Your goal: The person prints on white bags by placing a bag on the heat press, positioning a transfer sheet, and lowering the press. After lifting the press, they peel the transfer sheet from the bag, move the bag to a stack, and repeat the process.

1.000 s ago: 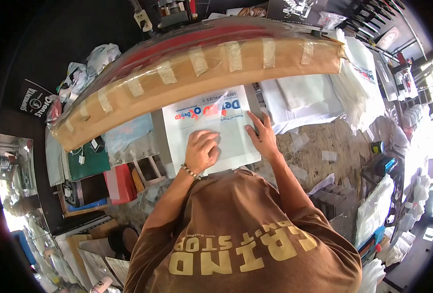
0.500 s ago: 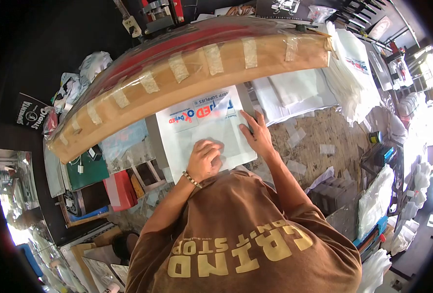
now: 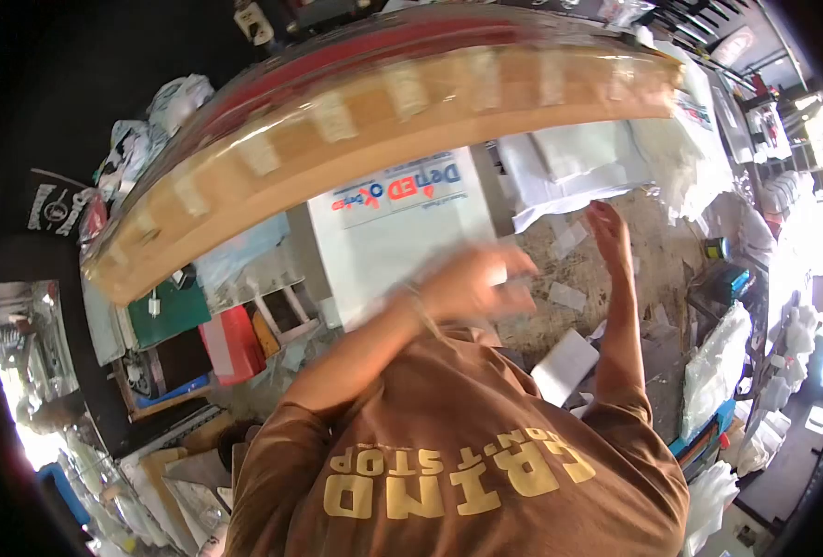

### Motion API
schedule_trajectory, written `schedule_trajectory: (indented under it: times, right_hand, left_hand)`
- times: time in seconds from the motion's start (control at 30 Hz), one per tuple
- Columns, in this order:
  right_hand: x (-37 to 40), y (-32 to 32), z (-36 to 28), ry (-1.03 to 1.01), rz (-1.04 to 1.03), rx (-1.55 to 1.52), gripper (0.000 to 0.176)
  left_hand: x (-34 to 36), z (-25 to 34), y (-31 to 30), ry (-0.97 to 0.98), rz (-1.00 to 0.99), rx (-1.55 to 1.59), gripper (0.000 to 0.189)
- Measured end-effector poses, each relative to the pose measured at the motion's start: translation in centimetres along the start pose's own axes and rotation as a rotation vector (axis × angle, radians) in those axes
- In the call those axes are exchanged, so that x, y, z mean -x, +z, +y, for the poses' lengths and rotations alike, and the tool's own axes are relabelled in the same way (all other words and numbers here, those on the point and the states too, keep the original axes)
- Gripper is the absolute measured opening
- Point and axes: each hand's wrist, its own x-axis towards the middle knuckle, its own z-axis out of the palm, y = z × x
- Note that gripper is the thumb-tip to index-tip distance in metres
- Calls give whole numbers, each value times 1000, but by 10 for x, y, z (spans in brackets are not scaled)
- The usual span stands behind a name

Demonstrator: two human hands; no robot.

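Observation:
A white printed sheet (image 3: 397, 246) with blue and red "DepED" lettering lies flat on a grey board, its far end under the large taped brown edge (image 3: 337, 116) of a red-topped press. My left hand (image 3: 486, 278), with a beaded bracelet, is smeared by motion over the sheet's near right corner. Its thumb and fingers are apart, with nothing visible between them. Out to the right, my right hand (image 3: 609, 227) has loosely bent fingers right by the front edge of a stack of white sheets (image 3: 560, 176); no held object shows.
The worn wooden surface (image 3: 560, 255) carries scraps of pale tape. A white block-shaped item (image 3: 565, 367) lies near my right forearm. At left are a red box (image 3: 232, 348) and a green panel (image 3: 165, 316). Clear plastic packs (image 3: 716, 381) stand at right.
My left hand has moved right across the printed sheet. My right hand has left the sheet and reached right toward the white stack. The view has shifted slightly.

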Motion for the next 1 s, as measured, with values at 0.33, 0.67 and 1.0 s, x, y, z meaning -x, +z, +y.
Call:
schedule_trajectory:
  times: [0.33,0.67,1.0]
  right_hand:
    - [24,156,-83,-465,-89,356,49]
    - [-202,132,8,-417,54,695,53]
    - [-335,148,63,-452,-462,1153,107]
  left_hand:
    - [95,-224,-149,-688,1027,-925,69]
    - [90,-126,-73,-599,1188,-818,50]
    - [141,132,162,-535,2196,-449,29]
